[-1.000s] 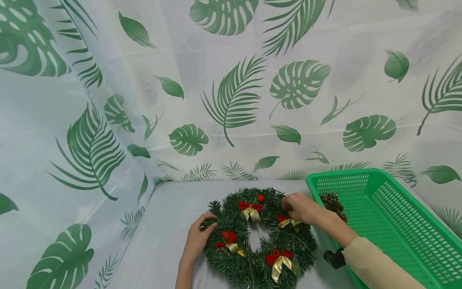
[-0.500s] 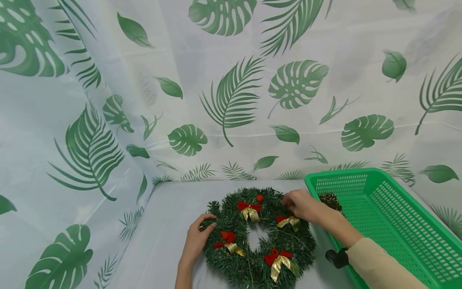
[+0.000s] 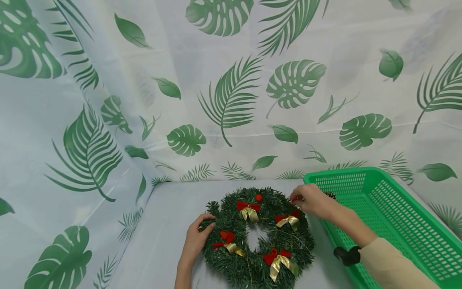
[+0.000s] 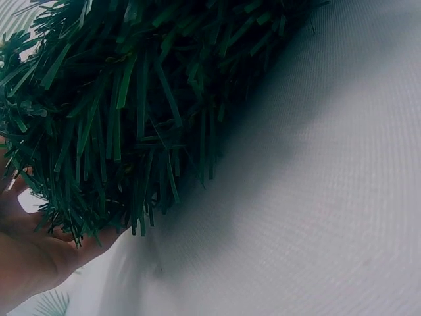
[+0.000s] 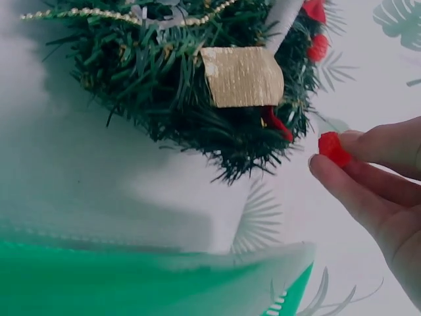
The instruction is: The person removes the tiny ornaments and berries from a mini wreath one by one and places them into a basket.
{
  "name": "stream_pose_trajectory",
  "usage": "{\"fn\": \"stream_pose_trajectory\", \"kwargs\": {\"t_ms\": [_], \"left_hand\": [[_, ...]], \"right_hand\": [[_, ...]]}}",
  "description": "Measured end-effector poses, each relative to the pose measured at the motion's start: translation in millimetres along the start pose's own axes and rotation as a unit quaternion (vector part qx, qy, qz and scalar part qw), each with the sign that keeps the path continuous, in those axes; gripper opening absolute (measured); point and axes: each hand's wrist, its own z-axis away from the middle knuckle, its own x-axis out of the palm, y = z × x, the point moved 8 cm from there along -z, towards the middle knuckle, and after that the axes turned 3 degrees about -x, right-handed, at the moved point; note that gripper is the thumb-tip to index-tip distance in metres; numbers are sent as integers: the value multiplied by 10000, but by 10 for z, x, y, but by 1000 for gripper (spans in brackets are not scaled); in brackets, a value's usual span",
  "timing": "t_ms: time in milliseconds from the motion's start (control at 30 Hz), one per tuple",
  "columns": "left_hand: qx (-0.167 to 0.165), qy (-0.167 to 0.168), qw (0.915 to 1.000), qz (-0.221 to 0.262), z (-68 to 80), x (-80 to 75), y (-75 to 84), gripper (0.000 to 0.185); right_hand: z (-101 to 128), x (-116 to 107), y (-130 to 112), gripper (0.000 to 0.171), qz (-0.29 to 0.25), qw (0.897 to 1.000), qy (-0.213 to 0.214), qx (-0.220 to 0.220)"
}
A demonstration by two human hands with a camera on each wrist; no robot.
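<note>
A green tinsel wreath (image 3: 223,265) with red and gold bows (image 3: 249,210) lies flat on the white-covered table. On its upper part sits a small red ball (image 3: 258,198). My left hand (image 3: 196,239) grips the wreath's left edge; in the left wrist view its fingers are partly hidden by the green needles. Beyond the upper right edge, my right hand (image 3: 314,200) pinches a small red pompom-like ball (image 5: 334,149) between thumb and fingertips. A gap shows between this ball and the wreath in the right wrist view. A gold bead string (image 5: 112,14) runs over the needles.
To the right stands a green plastic basket (image 3: 364,171), with the right forearm passing over its near left rim. A pine cone (image 3: 331,195) shows inside it, mostly hidden by the arm. A leaf-printed curtain (image 3: 231,160) hangs behind the table.
My right hand has moved right and slightly up, off the wreath's upper right part, bringing the red ball into sight. The left hand has stayed on the wreath.
</note>
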Motion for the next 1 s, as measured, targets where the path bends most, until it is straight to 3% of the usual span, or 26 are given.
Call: {"fn": "stream_pose_trajectory", "kwargs": {"t_ms": [333, 1000], "left_hand": [[71, -13, 10000, -7, 3, 9, -4, 26], [-6, 27, 10000, -71, -26, 2, -19, 24]], "right_hand": [[139, -141, 89, 13, -128, 9995, 260, 93], [407, -430, 296, 12, 210, 9969, 643, 412]]}}
